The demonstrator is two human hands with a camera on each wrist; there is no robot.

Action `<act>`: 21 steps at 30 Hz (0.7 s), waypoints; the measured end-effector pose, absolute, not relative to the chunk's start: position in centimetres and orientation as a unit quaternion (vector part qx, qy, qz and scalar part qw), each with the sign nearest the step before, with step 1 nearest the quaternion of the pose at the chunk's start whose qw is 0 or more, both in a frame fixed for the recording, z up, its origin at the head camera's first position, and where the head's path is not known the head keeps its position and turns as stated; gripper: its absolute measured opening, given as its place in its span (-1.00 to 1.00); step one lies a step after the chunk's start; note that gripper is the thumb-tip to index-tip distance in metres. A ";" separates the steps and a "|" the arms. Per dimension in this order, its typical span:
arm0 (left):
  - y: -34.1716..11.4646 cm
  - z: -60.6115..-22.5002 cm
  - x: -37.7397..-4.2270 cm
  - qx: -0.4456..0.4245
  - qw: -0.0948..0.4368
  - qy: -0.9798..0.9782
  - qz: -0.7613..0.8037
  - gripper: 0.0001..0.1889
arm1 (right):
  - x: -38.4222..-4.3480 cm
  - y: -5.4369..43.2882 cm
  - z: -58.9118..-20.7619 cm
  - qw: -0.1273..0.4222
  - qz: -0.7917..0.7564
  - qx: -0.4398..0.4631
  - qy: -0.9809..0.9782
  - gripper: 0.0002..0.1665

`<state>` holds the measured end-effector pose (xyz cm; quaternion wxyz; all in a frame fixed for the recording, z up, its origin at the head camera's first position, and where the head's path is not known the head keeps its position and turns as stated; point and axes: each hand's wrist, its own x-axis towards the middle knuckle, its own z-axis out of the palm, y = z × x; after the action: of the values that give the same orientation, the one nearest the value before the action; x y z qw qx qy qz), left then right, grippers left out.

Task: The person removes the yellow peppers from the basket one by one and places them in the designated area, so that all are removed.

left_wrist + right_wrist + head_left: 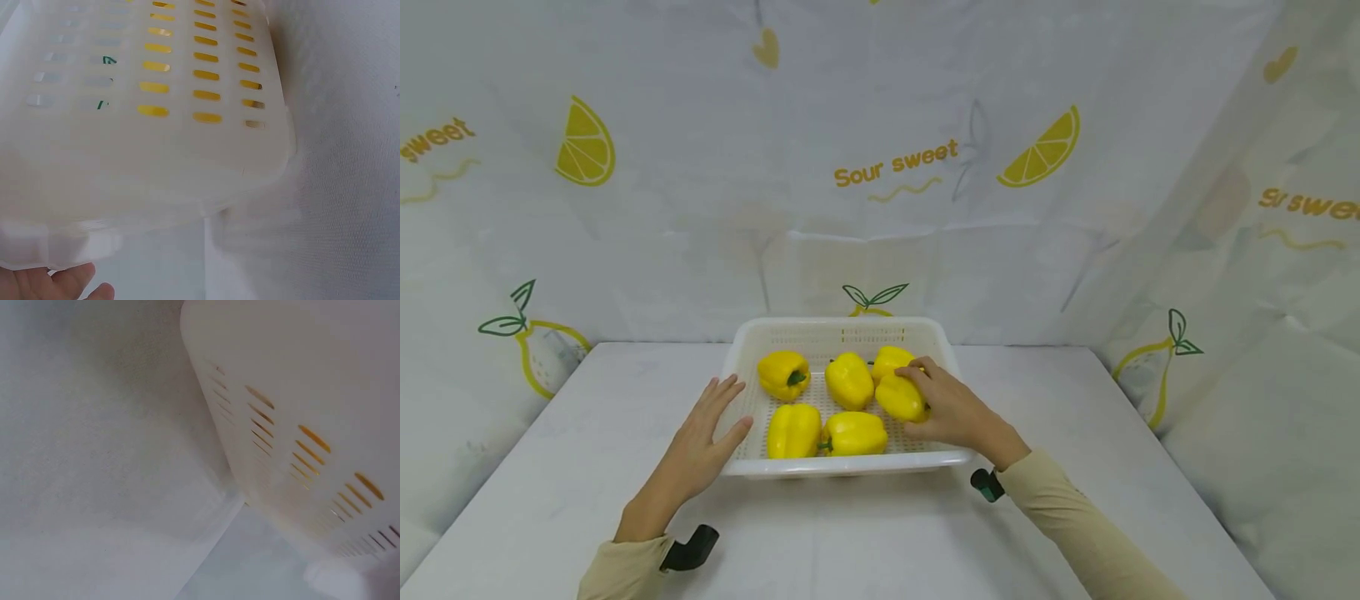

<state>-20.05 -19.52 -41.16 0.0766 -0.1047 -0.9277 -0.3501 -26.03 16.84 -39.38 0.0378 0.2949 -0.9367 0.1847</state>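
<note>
A white plastic basket (850,463) holds several yellow bell peppers. My right hand (953,408) reaches over its right side and grips a yellow bell pepper (901,398), thumb on the near side and fingers over the top. Behind that one lies another pepper (891,361), partly covered by the fingers. At the left rim is my left hand (700,437), its fingers extended and the thumb spread apart. Fingertips of the left hand (53,284) show under the basket's rim in the left wrist view. The right wrist view shows the slotted basket wall (300,375), not the hand.
Other bell peppers sit in the basket: one at back left (783,375), one in the middle (849,381), two along the front (793,432). The basket stands on a white-covered table (880,542). A white curtain (880,100) printed with lemons hangs behind it.
</note>
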 end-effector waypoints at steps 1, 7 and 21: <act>-19.5 -41.1 -20.1 -0.104 0.077 -0.928 -0.350 -0.38 | -26.0 16.9 -39.4 0.040 0.189 0.296 -0.935 -0.14; -20.0 -41.2 -20.1 -0.116 0.065 -0.922 -0.363 -0.34 | -26.0 17.0 -39.4 0.053 0.198 0.308 -0.929 -0.19; -20.7 -42.1 -20.3 -0.129 0.078 -0.886 -0.438 -0.29 | -25.9 16.9 -39.4 0.055 0.218 0.298 -0.928 -0.43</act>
<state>-20.32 -20.72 -42.10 0.0776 -0.1290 -0.8862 -0.4382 -25.92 16.93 -39.41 0.0550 0.2976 -0.9279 0.2176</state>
